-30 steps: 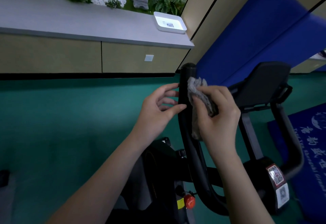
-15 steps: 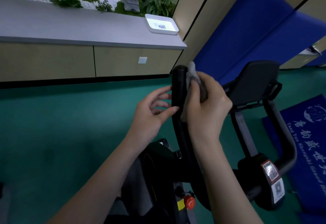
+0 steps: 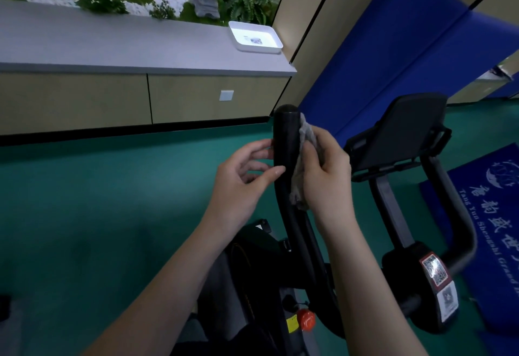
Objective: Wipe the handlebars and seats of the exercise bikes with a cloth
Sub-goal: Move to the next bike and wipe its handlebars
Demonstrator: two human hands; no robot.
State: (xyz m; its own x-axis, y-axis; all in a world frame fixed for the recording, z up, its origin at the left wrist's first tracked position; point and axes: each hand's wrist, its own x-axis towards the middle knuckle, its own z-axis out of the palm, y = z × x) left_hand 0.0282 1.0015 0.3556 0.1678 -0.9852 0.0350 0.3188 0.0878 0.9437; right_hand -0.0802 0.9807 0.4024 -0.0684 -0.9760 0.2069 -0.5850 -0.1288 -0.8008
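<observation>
Two hands flank the upright handlebar (image 3: 284, 142): our right hand (image 3: 327, 179) clutches the cloth (image 3: 305, 135) against its right side near the top, while our left hand (image 3: 238, 184), fingers relaxed, touches its left.

Handlebar (image 3: 283, 142): black padded tube, stood nearly upright, rounded end at the top, curved down into the dark body of the exercise bike (image 3: 252, 260). Cloth (image 3: 306, 134): grey, crumpled, pressed against the handlebar's right side just below the top end. It is bunched in the right hand (image 3: 325, 170), with a loose tail hung down beside the bar.
</observation>
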